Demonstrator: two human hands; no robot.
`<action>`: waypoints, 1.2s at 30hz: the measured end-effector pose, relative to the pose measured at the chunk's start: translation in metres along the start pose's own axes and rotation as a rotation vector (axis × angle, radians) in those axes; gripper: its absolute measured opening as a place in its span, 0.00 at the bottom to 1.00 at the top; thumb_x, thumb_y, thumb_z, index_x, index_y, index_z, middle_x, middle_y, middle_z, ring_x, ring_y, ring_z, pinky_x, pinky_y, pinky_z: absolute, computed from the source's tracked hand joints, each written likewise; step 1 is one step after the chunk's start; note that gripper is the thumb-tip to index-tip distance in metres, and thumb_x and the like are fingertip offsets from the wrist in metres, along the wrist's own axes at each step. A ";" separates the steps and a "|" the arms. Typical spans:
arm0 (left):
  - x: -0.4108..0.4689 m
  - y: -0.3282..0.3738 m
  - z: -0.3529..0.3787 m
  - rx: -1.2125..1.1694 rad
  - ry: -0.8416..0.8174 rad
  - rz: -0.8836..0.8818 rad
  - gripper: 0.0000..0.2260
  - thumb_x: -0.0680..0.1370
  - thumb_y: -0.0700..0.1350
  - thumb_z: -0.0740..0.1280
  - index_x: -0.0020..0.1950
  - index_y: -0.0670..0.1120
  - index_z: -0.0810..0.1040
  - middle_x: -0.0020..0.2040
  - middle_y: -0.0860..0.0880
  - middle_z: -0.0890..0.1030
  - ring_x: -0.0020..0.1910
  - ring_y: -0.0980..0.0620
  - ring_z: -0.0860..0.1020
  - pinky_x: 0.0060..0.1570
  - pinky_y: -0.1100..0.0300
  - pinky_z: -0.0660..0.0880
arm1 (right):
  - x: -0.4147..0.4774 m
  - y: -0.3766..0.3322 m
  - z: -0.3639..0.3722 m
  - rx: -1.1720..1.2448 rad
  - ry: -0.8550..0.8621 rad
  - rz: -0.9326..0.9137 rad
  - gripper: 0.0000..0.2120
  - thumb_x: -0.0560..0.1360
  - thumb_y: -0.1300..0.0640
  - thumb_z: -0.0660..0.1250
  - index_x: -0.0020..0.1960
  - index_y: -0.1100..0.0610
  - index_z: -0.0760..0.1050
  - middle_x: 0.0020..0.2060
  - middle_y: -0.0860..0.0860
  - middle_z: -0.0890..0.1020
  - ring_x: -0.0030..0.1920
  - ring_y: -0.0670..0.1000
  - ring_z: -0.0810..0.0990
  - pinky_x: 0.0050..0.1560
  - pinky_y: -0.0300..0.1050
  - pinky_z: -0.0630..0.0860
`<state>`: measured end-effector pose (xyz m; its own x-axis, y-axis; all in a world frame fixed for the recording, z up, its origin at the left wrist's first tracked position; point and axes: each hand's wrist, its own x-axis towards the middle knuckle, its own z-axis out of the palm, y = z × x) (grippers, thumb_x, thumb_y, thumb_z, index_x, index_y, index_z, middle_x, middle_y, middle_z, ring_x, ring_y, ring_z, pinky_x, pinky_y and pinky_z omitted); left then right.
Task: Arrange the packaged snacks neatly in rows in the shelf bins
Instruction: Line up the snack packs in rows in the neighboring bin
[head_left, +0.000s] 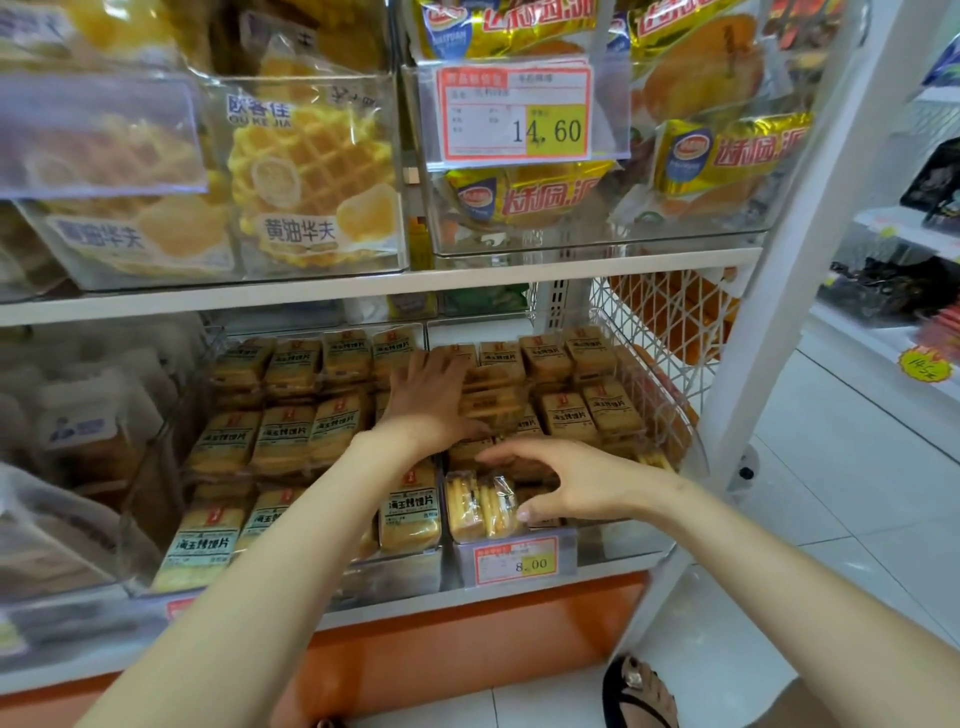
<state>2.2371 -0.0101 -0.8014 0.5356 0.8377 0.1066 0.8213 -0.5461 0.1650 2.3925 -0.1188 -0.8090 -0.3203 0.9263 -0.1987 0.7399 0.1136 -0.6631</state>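
Bins (618, 543) full of snack packets (410, 509) in rows; left hand (428, 397) fingers flat on them, right hand (563, 483) fingers loose.

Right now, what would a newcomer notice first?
Two bare arms reach into the lower right bin: the left hand lies flat on brown snack packs further back, and the right hand arches over a clear packet at the front. Above, a price tag reads 14.60.
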 end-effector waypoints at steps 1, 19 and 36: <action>-0.006 0.000 -0.002 -0.033 0.014 -0.006 0.32 0.72 0.55 0.69 0.72 0.51 0.60 0.73 0.46 0.59 0.73 0.44 0.53 0.70 0.46 0.52 | 0.001 -0.001 -0.001 0.005 -0.010 -0.005 0.29 0.72 0.60 0.69 0.69 0.43 0.65 0.69 0.42 0.68 0.69 0.42 0.64 0.70 0.42 0.62; -0.021 -0.005 -0.001 -0.038 0.022 -0.013 0.34 0.67 0.55 0.73 0.68 0.49 0.63 0.69 0.46 0.58 0.69 0.45 0.56 0.67 0.50 0.59 | 0.017 -0.009 -0.010 -0.050 -0.319 0.053 0.39 0.67 0.73 0.66 0.71 0.45 0.62 0.62 0.42 0.67 0.57 0.42 0.71 0.47 0.27 0.68; -0.004 -0.009 0.006 -0.171 0.045 -0.078 0.38 0.66 0.51 0.75 0.71 0.51 0.59 0.70 0.46 0.58 0.71 0.44 0.53 0.69 0.48 0.55 | -0.025 0.014 -0.053 0.408 0.369 -0.022 0.30 0.62 0.57 0.75 0.58 0.45 0.64 0.55 0.43 0.74 0.49 0.34 0.78 0.48 0.26 0.72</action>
<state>2.2292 -0.0086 -0.8089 0.4593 0.8787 0.1301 0.8126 -0.4748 0.3381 2.4427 -0.1207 -0.7751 -0.0500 0.9981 0.0356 0.4225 0.0534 -0.9048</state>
